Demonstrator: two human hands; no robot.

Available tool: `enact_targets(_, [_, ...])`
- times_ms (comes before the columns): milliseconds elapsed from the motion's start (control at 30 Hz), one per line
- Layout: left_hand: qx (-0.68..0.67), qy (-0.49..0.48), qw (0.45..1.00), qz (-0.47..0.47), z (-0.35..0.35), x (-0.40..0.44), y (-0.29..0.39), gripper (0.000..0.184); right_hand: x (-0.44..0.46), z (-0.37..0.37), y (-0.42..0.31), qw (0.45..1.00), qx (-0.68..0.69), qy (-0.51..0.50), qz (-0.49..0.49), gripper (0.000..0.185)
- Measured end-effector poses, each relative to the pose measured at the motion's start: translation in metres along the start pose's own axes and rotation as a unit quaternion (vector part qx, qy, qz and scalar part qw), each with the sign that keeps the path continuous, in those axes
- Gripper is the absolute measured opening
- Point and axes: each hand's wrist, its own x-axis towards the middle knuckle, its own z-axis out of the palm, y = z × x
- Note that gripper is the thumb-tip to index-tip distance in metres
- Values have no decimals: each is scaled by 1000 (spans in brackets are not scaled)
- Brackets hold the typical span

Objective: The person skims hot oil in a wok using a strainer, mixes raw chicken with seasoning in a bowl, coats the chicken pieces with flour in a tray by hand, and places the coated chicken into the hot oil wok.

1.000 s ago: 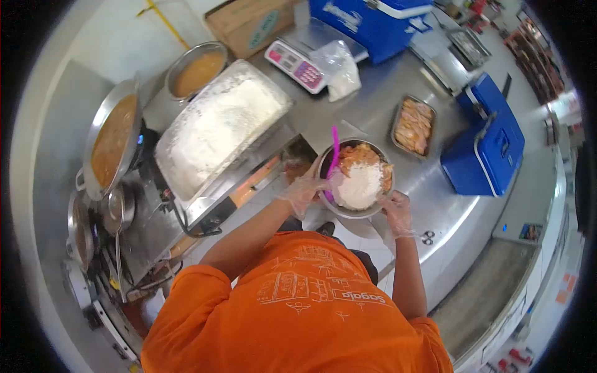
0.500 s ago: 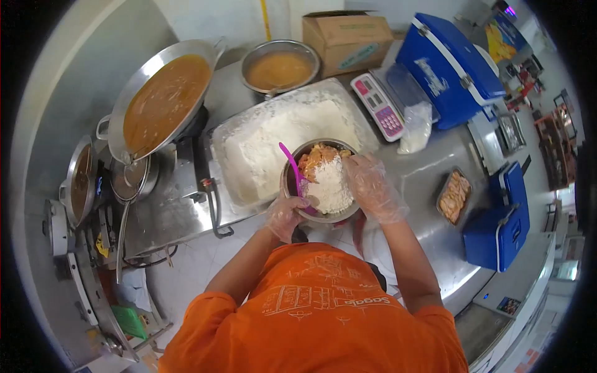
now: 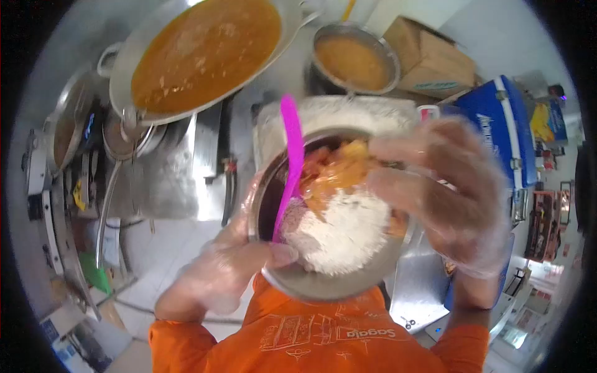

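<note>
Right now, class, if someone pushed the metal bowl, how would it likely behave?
The metal bowl would probably keep its shape, being round metal. It is likely fairly heavy, loaded with food and white powder. The powder looks loose on top, so jolts might spill some.

Left hand (image 3: pixel 231 268) clamped, right hand (image 3: pixel 453 198) half-curled

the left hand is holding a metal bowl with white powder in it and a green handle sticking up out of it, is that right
Not quite: the handle is bright pink, not green, as the head view shows. The left hand is holding the metal bowl with white powder in it.
</note>
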Motion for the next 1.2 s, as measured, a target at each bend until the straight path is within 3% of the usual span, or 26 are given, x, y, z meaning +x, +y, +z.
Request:
enact_targets(100, [-34, 5, 999, -8, -10, 0, -5, 104, 46, 37, -15, 992, 47, 41, -106, 23])
enact_targets(267, [-67, 1, 998, -6, -5, 2, -14, 105, 66, 11, -17, 970, -116, -169, -133, 23])
enact_targets(400, [-83, 7, 997, 4, 11, 5, -22, 105, 49, 6, 8, 950, -117, -205, -203, 26])
enact_targets(533, [-98, 15, 995, 15, 33, 26, -40, 105, 9, 8, 50, 948, -107, -165, -251, 29])
enact_targets(700, [-75, 111, 990, 45, 34, 80, -94, 107, -57, -5, 96, 964, -170, 2, -206, 31])
enact_targets(733, [-89, 95, 988, 81, 27, 90, -111, 83, -71, -9, 104, 967, -178, 8, -184, 31])
enact_targets(800, [42, 67, 969, 236, -19, 136, -164, 58, -99, -13, 117, 971, -195, 20, -140, 32])
enact_targets(867, [123, 86, 939, 310, -39, 171, -197, 40, -134, -3, 137, 978, -179, 27, -98, 34])
enact_targets(967, [241, 179, 898, 323, -29, 183, -209, 24, -167, 20, 150, 988, -141, 33, -50, 39])
enact_targets(1033, [414, 218, 819, 332, -9, 164, -197, 23, -181, 36, 152, 993, -119, 15, -15, 40])
enact_targets(1100, [304, 157, 862, 373, -15, 188, -208, 66, -186, 51, 146, 994, -105, -23, 23, 41])
enact_targets(1167, [103, 118, 930, 334, -11, 197, -211, 90, -182, 52, 128, 996, -86, -7, 29, 33])
enact_targets(1200, [-44, 109, 957, 267, 24, 176, -183, 91, -180, 54, 120, 997, -75, 0, 35, 28])
